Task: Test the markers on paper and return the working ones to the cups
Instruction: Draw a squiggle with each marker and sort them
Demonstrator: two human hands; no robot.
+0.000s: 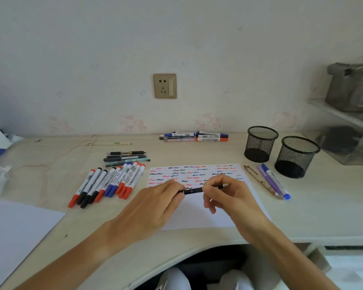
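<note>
Both hands meet over the paper (199, 206), which lies near the front edge of the bench (197, 151), about midway along it. The left hand (155, 203) curls its fingers round one end of a black pen (194, 190); the right hand (228, 192) pinches the other end between thumb and forefinger, its remaining fingers loosely bent below. The pen lies nearly level, held just above the sheet (whether it touches the paper cannot be told). A thin metal-tipped end sticks out past the right hand's fingers.

The far half of the paper is covered in short red, blue and black squiggles; the near half is blank.

Left of the paper a row of markers (107, 185) lies fanned side by side, with red, black and blue caps pointing toward the front edge. Just behind them sit a few dark pens (126, 158), laid crosswise. Another small pile of markers (194, 136) rests at the back edge, against the wall. Right of the paper three more lie together at a slant: a brownish pen, a purple one and a blue-capped marker (277, 182).

Two black mesh cups stand upright toward the right back of the bench, the left cup (261, 143) just beside the right cup (297, 156); no markers show inside either.

A second white sheet (15, 231) lies at the front left corner, and a clear shelf unit (344, 130) stands at the right edge.
</note>
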